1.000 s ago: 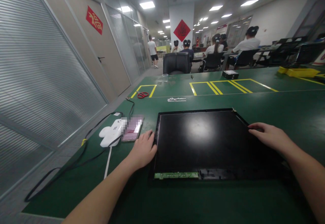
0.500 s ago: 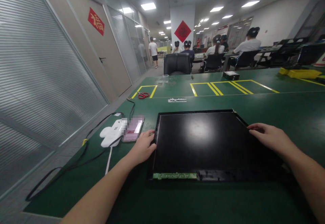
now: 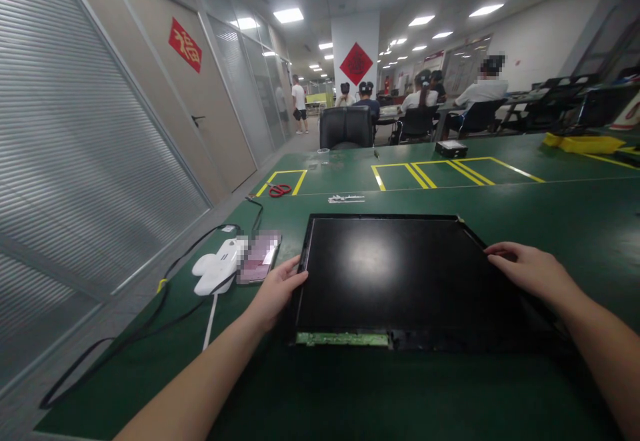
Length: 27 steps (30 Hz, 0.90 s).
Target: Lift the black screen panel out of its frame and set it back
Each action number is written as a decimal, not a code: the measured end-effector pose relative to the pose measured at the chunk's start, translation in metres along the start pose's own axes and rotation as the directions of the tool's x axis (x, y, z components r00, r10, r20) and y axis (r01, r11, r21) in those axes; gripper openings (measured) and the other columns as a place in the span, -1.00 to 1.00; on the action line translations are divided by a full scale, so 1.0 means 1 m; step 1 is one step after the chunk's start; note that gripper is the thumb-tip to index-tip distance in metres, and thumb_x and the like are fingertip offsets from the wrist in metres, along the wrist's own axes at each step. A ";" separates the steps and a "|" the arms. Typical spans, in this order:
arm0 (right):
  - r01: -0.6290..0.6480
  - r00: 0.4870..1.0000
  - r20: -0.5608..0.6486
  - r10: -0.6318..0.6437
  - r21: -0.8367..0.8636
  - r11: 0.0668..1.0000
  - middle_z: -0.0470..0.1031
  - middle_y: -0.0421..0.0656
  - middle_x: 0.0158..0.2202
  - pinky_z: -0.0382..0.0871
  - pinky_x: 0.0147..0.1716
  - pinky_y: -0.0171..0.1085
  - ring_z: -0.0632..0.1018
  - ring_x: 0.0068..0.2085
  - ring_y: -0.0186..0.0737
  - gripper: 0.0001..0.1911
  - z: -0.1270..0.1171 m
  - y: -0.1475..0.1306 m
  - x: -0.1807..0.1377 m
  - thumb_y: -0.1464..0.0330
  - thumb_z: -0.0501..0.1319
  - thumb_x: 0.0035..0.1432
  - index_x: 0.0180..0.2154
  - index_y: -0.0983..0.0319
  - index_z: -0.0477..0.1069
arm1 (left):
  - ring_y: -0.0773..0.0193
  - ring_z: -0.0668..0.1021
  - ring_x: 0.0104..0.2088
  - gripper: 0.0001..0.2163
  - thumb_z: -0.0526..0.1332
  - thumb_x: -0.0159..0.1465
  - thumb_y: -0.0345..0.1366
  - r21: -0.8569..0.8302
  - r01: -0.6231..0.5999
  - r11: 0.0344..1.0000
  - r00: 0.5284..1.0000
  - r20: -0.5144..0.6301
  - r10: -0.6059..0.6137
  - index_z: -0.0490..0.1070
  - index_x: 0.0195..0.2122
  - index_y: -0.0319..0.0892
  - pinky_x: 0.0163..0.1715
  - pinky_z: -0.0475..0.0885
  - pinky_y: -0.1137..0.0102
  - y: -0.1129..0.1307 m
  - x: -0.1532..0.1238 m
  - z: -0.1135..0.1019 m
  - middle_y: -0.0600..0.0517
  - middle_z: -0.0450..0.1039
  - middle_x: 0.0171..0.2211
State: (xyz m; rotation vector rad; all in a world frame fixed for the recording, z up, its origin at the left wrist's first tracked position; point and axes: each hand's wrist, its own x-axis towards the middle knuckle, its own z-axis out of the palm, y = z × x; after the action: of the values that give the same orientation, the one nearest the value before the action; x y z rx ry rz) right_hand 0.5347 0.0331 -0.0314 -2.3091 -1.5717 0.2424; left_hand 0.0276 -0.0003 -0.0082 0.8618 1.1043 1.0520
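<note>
Pinches a flat, glossy black rectangular display panel (image 3: 395,281) at both ends of its crosswise long axis, with bare left hand (image 3: 274,294) and bare right hand (image 3: 531,273).

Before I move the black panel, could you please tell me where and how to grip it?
I'd take the black panel by its left and right edges, one hand from each side, where the left hand and right hand are: it is broad and flat, with a green strip exposed along the near edge.
</note>
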 end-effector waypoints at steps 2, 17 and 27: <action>0.004 1.000 0.004 -0.004 0.002 1.000 0.68 -0.13 -0.22 0.45 -0.27 -0.10 0.64 -0.19 0.04 -0.59 -0.001 -0.001 0.000 0.03 0.14 0.01 -0.23 0.04 0.63 | 0.02 0.75 -0.19 -0.38 0.43 0.16 -0.43 -0.043 0.032 0.999 0.999 -0.021 -0.032 0.40 0.28 -0.20 -0.18 0.65 0.23 0.000 -0.001 0.002 -0.14 0.70 -0.09; 0.084 0.996 -0.041 -0.084 -0.002 0.996 0.68 -0.13 -0.31 0.45 -0.33 -0.11 0.65 -0.28 0.02 -0.60 0.005 0.002 0.000 0.02 0.14 0.01 -0.26 0.03 0.64 | 0.14 0.74 -0.33 -0.54 0.32 0.28 -0.42 -0.144 0.074 0.987 0.989 -0.120 -0.091 0.40 0.22 -0.21 -0.34 0.62 0.37 0.005 -0.002 0.006 -0.06 0.71 -0.24; 0.065 0.998 -0.020 -0.065 -0.011 0.998 0.67 -0.14 -0.27 0.45 -0.32 -0.12 0.64 -0.25 0.02 -0.60 0.003 -0.002 -0.003 0.02 0.14 0.03 -0.24 0.03 0.63 | 0.05 0.75 -0.23 -0.11 0.41 0.23 -0.33 -0.083 0.108 0.991 0.992 -0.064 -0.113 -0.04 0.50 0.11 -0.27 0.62 0.27 0.010 -0.009 0.010 -0.05 0.68 -0.06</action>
State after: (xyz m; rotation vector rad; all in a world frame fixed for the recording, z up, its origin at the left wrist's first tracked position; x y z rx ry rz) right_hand 0.5313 0.0319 -0.0333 -2.2566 -1.6392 0.1948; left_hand 0.0341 -0.0063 0.0063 0.6980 1.1467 1.0324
